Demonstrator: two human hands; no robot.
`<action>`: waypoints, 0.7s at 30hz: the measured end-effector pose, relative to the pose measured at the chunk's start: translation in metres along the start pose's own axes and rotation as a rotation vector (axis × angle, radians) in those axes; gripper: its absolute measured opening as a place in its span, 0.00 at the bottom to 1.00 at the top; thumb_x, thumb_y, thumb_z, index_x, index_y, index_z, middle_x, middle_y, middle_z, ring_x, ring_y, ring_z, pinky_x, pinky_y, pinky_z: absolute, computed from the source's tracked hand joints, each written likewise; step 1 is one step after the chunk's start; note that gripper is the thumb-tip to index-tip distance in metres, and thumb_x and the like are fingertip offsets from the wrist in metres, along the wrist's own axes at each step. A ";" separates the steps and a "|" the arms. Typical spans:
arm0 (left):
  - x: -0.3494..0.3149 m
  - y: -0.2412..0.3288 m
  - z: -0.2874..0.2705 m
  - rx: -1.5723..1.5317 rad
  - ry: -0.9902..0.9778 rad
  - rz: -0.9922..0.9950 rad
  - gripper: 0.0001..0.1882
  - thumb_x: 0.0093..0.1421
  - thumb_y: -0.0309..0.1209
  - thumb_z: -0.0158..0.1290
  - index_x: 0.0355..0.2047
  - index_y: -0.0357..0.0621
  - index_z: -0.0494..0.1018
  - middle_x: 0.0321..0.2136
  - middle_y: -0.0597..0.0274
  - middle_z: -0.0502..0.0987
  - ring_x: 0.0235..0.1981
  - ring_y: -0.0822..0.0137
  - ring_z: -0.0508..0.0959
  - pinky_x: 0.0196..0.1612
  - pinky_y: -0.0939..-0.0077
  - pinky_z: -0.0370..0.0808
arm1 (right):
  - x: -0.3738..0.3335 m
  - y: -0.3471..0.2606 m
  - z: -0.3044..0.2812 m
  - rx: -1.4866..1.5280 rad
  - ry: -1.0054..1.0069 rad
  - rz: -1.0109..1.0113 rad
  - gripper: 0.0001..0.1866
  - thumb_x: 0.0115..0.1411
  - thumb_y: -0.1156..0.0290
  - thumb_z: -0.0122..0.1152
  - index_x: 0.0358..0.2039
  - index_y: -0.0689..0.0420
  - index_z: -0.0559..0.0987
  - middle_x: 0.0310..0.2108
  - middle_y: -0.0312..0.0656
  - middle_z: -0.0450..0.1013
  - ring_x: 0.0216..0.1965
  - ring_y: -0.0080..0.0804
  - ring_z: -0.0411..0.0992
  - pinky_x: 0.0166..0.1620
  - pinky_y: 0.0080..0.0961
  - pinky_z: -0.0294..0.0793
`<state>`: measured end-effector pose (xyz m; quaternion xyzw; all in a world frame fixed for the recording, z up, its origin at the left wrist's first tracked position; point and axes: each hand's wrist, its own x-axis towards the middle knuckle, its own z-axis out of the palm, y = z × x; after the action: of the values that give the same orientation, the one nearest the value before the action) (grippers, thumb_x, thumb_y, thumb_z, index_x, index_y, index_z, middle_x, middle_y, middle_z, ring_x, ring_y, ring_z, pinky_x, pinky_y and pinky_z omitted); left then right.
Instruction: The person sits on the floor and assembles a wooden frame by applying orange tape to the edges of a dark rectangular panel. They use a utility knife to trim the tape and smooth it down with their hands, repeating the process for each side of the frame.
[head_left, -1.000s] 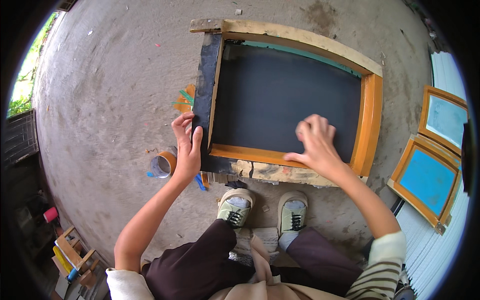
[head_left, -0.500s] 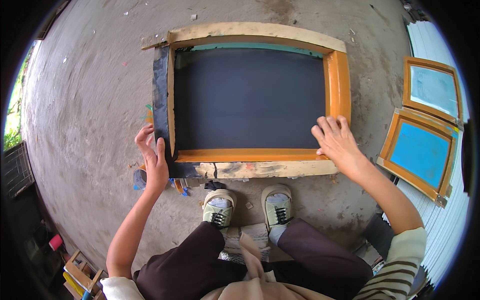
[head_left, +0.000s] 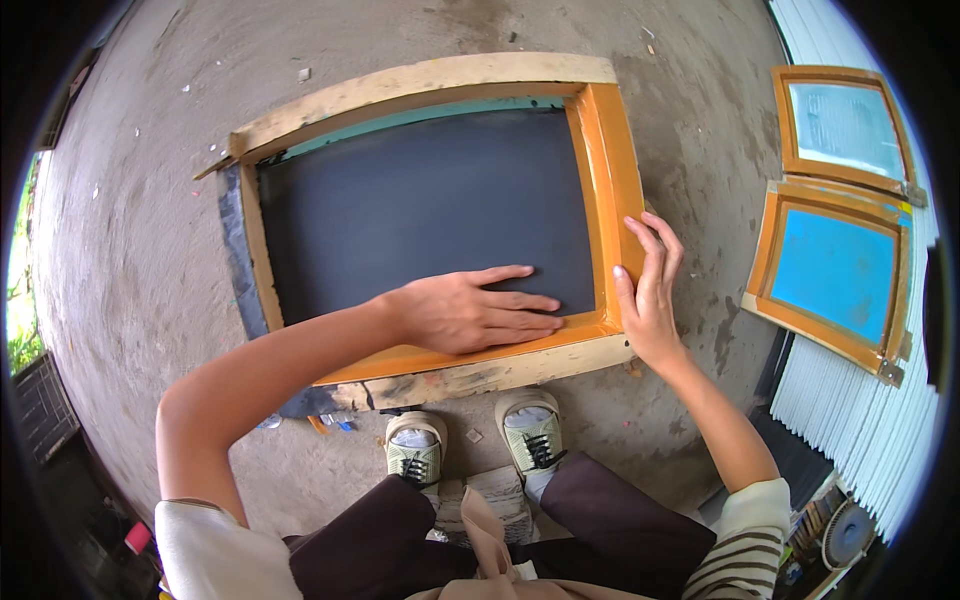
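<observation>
A deep wooden frame (head_left: pixel 612 180) with a dark panel (head_left: pixel 420 200) inside lies tilted in front of me, its near side just beyond my shoes. It looks like a screen printing frame, part bare wood, part orange-coated, with black tape along the left side. My left hand (head_left: pixel 470 312) reaches across and lies flat, fingers stretched out, over the panel's near right part and the orange inner edge. At the frame's right outer side is my right hand (head_left: pixel 652 300); its thumb and fingertips touch the orange wood, fingers apart. Neither hand is closed around anything.
Two smaller framed screens, one pale (head_left: pixel 848 130) and one blue (head_left: pixel 832 272), lean at the right against white corrugated sheets (head_left: pixel 835 430). My shoes (head_left: pixel 415 450) stand on the concrete floor (head_left: pixel 150 250). A round grey fan-like object (head_left: pixel 850 535) is at the lower right.
My left hand has left the frame's left side and crossed to its near right corner. My right hand has shifted onto the outer right side. The frame appears turned and further left.
</observation>
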<state>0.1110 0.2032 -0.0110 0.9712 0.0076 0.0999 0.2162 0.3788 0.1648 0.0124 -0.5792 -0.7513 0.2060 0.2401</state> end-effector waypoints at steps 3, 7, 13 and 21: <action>0.039 -0.005 0.006 0.035 0.016 -0.042 0.29 0.59 0.36 0.46 0.62 0.54 0.61 0.63 0.72 0.60 0.67 0.67 0.53 0.69 0.50 0.46 | 0.001 -0.002 0.001 -0.025 0.007 0.000 0.27 0.59 0.76 0.51 0.60 0.58 0.60 0.59 0.49 0.49 0.61 0.47 0.48 0.62 0.46 0.50; 0.057 -0.003 0.010 0.070 0.064 -0.166 0.27 0.59 0.36 0.47 0.60 0.64 0.64 0.58 0.75 0.61 0.65 0.64 0.53 0.69 0.50 0.48 | 0.004 -0.005 -0.002 -0.073 0.010 0.000 0.27 0.59 0.76 0.51 0.60 0.57 0.60 0.59 0.49 0.50 0.60 0.48 0.48 0.62 0.46 0.50; 0.044 0.012 0.004 -0.248 0.098 -0.219 0.27 0.62 0.36 0.45 0.63 0.59 0.60 0.58 0.65 0.65 0.64 0.62 0.57 0.68 0.50 0.47 | 0.003 0.000 -0.002 -0.049 0.028 -0.067 0.26 0.59 0.76 0.51 0.59 0.57 0.61 0.58 0.51 0.51 0.59 0.49 0.50 0.61 0.46 0.52; -0.017 0.092 -0.028 -0.828 0.052 -0.802 0.30 0.65 0.42 0.34 0.65 0.43 0.51 0.61 0.49 0.61 0.61 0.53 0.63 0.64 0.62 0.60 | 0.003 0.002 0.002 -0.160 0.039 -0.165 0.24 0.62 0.73 0.49 0.59 0.54 0.62 0.58 0.48 0.52 0.60 0.45 0.51 0.62 0.45 0.52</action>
<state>0.0863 0.1310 0.0497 0.7239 0.3408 0.0288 0.5992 0.3787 0.1678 0.0099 -0.5367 -0.8055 0.1137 0.2239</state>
